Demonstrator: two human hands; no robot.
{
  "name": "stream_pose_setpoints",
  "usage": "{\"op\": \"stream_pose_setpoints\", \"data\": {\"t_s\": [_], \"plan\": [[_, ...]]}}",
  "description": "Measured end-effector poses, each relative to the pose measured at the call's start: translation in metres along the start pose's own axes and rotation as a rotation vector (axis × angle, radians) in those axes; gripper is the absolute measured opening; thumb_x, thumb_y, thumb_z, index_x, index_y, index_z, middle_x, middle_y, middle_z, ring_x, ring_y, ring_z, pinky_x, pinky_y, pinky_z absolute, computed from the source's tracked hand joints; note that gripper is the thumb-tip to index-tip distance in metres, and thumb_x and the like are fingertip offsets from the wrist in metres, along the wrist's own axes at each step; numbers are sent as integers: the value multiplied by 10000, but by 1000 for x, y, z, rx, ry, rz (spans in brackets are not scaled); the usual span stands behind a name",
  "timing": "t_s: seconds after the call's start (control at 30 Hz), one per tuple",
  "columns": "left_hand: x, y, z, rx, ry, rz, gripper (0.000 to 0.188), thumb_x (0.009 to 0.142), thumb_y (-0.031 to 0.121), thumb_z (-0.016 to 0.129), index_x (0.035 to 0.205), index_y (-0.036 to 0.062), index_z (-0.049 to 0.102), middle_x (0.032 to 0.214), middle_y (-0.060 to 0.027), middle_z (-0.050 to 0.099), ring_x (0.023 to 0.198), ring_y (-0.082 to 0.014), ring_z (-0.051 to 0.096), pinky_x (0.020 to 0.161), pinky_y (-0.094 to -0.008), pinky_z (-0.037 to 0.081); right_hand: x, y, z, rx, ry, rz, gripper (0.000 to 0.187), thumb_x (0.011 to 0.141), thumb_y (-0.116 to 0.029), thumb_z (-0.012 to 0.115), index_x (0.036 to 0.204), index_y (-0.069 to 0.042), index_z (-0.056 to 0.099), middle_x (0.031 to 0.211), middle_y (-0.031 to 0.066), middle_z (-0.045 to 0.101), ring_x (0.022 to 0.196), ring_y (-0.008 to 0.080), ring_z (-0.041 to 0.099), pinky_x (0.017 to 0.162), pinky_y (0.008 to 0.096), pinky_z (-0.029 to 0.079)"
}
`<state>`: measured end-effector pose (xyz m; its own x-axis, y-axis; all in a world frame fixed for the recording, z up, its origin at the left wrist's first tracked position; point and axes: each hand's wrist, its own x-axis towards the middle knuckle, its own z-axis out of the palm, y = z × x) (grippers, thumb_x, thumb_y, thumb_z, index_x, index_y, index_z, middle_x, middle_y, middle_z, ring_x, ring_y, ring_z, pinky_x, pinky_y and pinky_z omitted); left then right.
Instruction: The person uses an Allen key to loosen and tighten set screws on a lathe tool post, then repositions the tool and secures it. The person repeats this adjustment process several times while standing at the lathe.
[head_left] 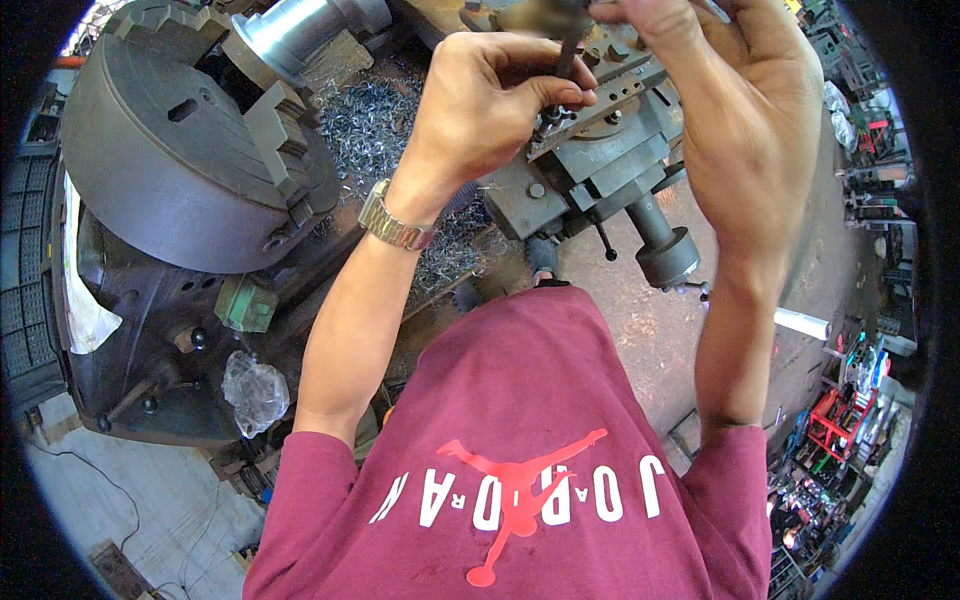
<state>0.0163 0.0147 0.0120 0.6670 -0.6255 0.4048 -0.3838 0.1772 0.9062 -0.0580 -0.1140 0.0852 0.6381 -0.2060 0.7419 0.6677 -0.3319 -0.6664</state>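
My left hand (480,105), with a metal watch (395,222) on its wrist, is closed round a dark metal bar (573,48) that stands over the lathe's tool slide (610,155). The bar's top is blurred and cut by the upper edge. Higher and to the right, my right hand (750,85) has its thumb and fingertips bent at that top end; some of its fingers run out of view. Beneath my left fingers lies a steel block with a row of holes (600,112).
A big lathe chuck (165,165) with stepped jaws fills the left, beside a shiny metal cylinder (300,38). Curly metal chips (370,125) cover the bed. A green block (247,303) and crumpled clear plastic (255,392) lie nearer. Several tools and a red rack (838,415) line the right.
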Motion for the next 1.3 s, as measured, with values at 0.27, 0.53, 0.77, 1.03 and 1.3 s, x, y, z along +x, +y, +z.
{"op": "stream_pose_setpoints", "data": {"t_s": [0.27,0.53,0.77,1.03,1.3], "plan": [[0,4,7,89,79,-78,136,770,-29,817,899,-30,776,827,-86,776,755,-83,697,710,-250,571,-7,24,-2,640,189,340,378,1099,-312,482,1173,22,643,803,52,642,683,122,602,650,258,505],[-2,3,8,210,134,-82,172,771,28,858,881,-41,745,757,-52,734,672,-89,647,661,-261,543,10,18,0,796,92,611,424,1124,-321,370,1134,49,577,666,5,453,572,100,384,590,249,353],[-8,5,0,14,15,-9,361,808,-45,776,1149,-22,657,1002,-88,715,894,-149,697,819,-291,573,11,4,10,655,130,461,323,1087,-237,427,962,25,570,613,-3,406,512,86,340,495,276,306],[-21,3,-45,6,335,-83,292,762,-223,401,828,-9,589,641,-8,475,533,-92,394,533,-246,317,34,12,-7,543,-336,583,382,1079,-255,533,728,-113,481,577,-68,350,494,57,300,495,255,309],[-13,2,-26,-232,52,-43,257,912,-131,462,1010,-16,670,804,-11,625,698,-82,583,663,-252,482,70,13,-29,442,-894,615,327,1096,-303,512,987,-11,610,581,-38,449,486,65,365,470,264,320]]}}
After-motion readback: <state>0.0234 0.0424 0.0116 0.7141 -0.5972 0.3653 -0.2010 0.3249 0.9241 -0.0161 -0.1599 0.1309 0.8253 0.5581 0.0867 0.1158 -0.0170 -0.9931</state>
